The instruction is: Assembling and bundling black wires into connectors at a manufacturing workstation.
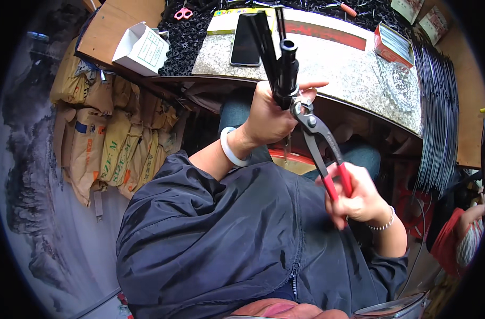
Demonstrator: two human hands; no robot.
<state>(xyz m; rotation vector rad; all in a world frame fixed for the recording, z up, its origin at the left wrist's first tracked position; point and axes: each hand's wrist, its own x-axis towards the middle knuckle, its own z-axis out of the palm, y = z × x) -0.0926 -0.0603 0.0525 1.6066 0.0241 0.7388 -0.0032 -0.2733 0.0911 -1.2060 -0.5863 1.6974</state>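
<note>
My left hand (271, 119) is wrapped round a black folded umbrella frame (287, 72), with its tube and slim ribs pointing up and away from me. Its thumb or a finger sticks out to the right. Red-handled pincers (312, 121) are in my right hand (356, 196), which is closed on the grips in front of my jacket. The dark jaws meet the lower end of the frame, next to my left fingers. Some thin silvery wire (308, 102) shows at the jaws, but the exact bite is too small to make out.
On the workbench (327, 69) lie a dark phone (246, 40), pink scissors (183, 13), a red box (394, 45), a wire coil (399, 87) and many small black parts (186, 50). A white carton (141, 49) stands left. Thin rods (436, 117) hang right; sacks (112, 151) fill the left floor.
</note>
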